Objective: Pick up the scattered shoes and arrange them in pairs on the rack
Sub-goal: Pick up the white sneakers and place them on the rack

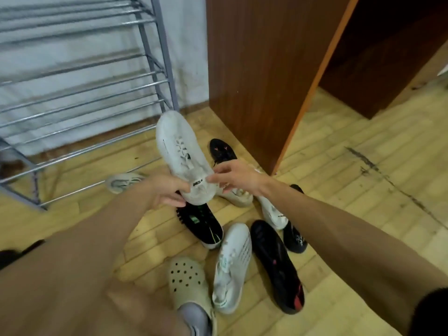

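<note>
My left hand (167,189) grips the heel of a white sneaker (180,154), held in the air with its toe pointing away toward the rack. My right hand (236,177) touches the same heel from the right, pinching its tab. The grey metal shoe rack (80,93) stands at the upper left with bare bars. Below the hands lie scattered shoes: a black sneaker with green marks (206,223), a white sneaker (234,267), a black shoe with red marks (276,263), another white shoe (272,210) under my right forearm, and a black shoe (223,149) near the cabinet.
A brown wooden cabinet (261,69) stands right of the rack, its corner close to the shoes. A beige sandal (123,181) lies by the rack's foot. A beige clog (188,280) is on a foot at the bottom. A dark shoe (295,240) lies by my right arm.
</note>
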`<state>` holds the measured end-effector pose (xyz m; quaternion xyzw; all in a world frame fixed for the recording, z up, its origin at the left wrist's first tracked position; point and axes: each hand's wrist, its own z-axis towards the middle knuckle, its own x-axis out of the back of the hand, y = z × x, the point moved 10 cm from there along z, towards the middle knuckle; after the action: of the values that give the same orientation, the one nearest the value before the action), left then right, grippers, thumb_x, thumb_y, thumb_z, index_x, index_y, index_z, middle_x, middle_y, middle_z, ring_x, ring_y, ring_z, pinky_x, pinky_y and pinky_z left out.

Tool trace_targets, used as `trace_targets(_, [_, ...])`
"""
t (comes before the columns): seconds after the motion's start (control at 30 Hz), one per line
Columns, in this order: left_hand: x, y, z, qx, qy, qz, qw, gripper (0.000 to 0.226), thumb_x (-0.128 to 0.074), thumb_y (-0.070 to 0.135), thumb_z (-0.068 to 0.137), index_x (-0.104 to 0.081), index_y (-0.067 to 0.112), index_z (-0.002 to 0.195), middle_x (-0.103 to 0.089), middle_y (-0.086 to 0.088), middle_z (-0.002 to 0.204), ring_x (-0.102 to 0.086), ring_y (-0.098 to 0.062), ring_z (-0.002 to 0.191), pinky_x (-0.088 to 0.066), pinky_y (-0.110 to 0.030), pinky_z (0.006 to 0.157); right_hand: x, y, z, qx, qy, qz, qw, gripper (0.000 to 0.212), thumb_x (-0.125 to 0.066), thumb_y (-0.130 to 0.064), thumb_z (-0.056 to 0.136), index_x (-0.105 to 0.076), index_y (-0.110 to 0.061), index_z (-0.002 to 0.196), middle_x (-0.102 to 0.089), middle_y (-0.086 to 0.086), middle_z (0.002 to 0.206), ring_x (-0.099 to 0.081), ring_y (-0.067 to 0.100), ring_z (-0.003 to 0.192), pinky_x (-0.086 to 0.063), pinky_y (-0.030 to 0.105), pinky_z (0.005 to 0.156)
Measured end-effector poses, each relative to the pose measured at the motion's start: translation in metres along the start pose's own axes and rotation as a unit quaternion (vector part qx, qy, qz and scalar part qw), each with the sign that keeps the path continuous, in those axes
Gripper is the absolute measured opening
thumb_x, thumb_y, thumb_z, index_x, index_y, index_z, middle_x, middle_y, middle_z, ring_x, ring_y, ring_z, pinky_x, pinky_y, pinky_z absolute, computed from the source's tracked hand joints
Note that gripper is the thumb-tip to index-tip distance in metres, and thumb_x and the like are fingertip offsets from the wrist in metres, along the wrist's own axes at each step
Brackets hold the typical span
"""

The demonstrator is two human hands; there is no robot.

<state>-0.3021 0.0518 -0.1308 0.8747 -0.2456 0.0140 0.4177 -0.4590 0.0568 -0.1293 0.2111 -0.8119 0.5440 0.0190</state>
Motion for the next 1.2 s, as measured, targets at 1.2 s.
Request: trace_targets(1.2, [-0.046, -0.142, 0.05, 0.08, 0.065, -0.128, 0.986, 0.061, -0.07, -0.014, 0.07, -0.058, 0.013, 0.123, -0.069, -0.003, 0.099, -0.067, -0.024, 0.095, -0.056, -0.036, 0.074, 0.089, 0.307, -0.038, -0.411, 0.42, 0.05, 0.808, 0.073, -0.06, -0.025, 0.087, -0.022, -0.003, 0.145, -0.026, 0.02, 0.15, -0.034, 0.04, 0.135, -0.035, 0.049, 0.11])
